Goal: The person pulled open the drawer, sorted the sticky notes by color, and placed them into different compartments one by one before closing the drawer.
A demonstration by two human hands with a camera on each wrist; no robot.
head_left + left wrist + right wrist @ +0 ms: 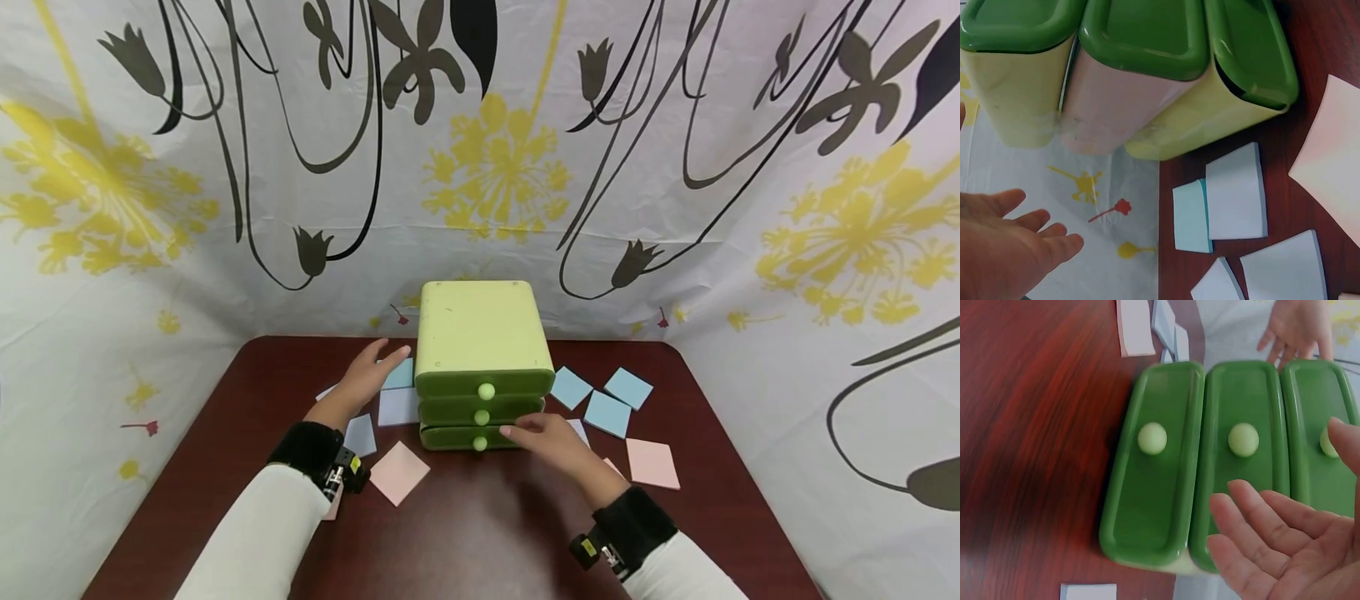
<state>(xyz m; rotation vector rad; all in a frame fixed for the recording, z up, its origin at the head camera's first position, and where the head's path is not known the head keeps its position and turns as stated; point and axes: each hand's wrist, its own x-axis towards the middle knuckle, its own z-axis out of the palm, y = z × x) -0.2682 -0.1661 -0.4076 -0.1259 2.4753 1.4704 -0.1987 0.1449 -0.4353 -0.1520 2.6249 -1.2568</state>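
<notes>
Green drawer fronts hide whatever the drawer unit (480, 350) holds; all three look pushed in, so you can't see inside. Your right hand (551, 442) covers part of the lowest drawer (465, 438) front, fingers straight and relaxed, gripping nothing, just beside its pale knob (480, 444); whether the fingertips touch the front is hard to tell. Your left hand (367, 379) lies open, fingers spread, by the unit's left side, partly over the blue notes (400, 392). That unit stands mid-table (480, 533) near the back edge, pale yellow-green body, darker green fronts, one round knob each. Several notes are cut off by your sleeves (258, 533).
</notes>
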